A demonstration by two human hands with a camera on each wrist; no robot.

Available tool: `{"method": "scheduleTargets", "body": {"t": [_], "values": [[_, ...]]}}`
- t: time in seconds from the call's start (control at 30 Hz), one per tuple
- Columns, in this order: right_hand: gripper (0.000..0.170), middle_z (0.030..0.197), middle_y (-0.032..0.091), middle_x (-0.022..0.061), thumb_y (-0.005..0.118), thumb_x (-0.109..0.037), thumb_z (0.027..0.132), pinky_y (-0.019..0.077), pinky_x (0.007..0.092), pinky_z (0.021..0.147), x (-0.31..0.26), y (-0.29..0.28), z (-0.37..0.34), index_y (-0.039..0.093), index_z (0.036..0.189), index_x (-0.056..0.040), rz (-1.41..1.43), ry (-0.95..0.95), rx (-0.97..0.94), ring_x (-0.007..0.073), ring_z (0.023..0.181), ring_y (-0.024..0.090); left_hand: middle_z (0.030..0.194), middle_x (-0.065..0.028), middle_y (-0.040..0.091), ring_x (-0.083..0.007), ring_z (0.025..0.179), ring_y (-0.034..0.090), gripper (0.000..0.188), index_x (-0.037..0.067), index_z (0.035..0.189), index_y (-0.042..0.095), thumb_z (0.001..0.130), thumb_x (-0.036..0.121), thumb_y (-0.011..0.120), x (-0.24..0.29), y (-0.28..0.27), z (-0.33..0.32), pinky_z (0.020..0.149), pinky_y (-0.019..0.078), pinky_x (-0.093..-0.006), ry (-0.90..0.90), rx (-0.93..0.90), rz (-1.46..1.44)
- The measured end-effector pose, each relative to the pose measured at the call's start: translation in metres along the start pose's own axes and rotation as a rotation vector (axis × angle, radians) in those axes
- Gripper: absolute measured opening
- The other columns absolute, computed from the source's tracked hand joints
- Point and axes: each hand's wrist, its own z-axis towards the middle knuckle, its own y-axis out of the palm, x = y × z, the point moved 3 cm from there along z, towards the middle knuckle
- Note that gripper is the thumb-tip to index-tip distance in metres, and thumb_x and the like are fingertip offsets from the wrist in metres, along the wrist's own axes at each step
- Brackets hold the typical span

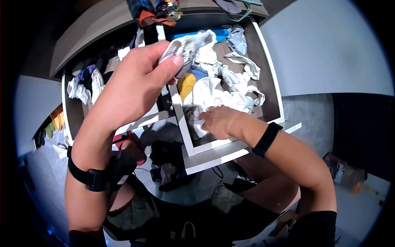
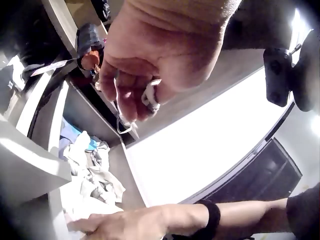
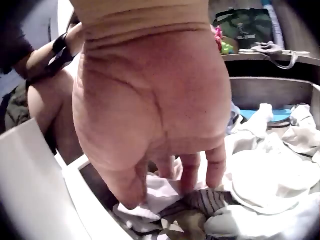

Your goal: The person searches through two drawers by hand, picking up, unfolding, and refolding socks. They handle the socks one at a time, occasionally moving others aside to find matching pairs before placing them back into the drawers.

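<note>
My left hand [image 1: 138,80] is raised over the drawers and pinches a white and grey ribbed sock [image 1: 187,48] between thumb and fingers. In the left wrist view, part of that sock [image 2: 151,95] shows among the curled fingers. Down at the near left corner of the right-hand drawer [image 1: 263,53], my right hand [image 1: 224,122] reaches into a pile of white socks [image 1: 222,96]. Its fingers [image 3: 216,167] point downward, spread apart, with the tips at a white cloth piece [image 3: 165,192] and a striped sock [image 3: 212,199].
A yellow item [image 1: 186,85] and a blue flat piece [image 1: 220,35] lie in the same drawer. To the left, another open drawer [image 1: 67,109] holds dark and white clothing. Several items, including an orange one [image 1: 152,18], sit on the ledge above.
</note>
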Motion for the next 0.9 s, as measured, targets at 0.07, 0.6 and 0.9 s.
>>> {"method": "scheduleTargets", "body": {"t": [0.07, 0.6, 0.9], "values": [[0.029, 0.127, 0.054, 0.0112, 0.056, -0.011, 0.084, 0.0390, 0.0358, 0.102, 0.016, 0.004, 0.000, 0.063, 0.112, -0.0073, 0.162, 0.025, 0.058, 0.0283, 0.123, 0.046, 0.081, -0.0001, 0.058, -0.0084, 0.076, 0.049, 0.035, 0.001, 0.097, 0.060, 0.096, 0.035, 0.051, -0.001, -0.004, -0.002, 0.073, 0.0411, -0.0253, -0.004, 0.009, 0.035], [0.018, 0.089, 0.063, -0.0027, 0.060, -0.021, 0.089, 0.0452, 0.0223, 0.071, 0.077, -0.029, -0.172, 0.062, 0.101, -0.0081, 1.557, 0.245, 1.174, 0.0054, 0.079, 0.056, 0.064, 0.0013, 0.054, -0.0062, 0.053, 0.043, 0.027, 0.001, 0.095, 0.062, 0.092, 0.027, 0.056, -0.010, 0.000, 0.000, 0.049, 0.0362, -0.0255, -0.015, 0.106, 0.011], [0.021, 0.093, 0.062, 0.0011, 0.060, -0.019, 0.089, 0.0482, 0.0240, 0.073, 0.030, -0.065, -0.134, 0.060, 0.105, -0.0056, 1.559, -0.321, 1.020, 0.0085, 0.082, 0.058, 0.119, -0.0139, 0.057, -0.0203, 0.111, 0.054, 0.068, 0.003, 0.134, 0.042, 0.081, 0.031, 0.073, 0.004, 0.053, 0.006, 0.094, 0.0437, -0.0332, 0.256, -0.147, -0.389]]}}
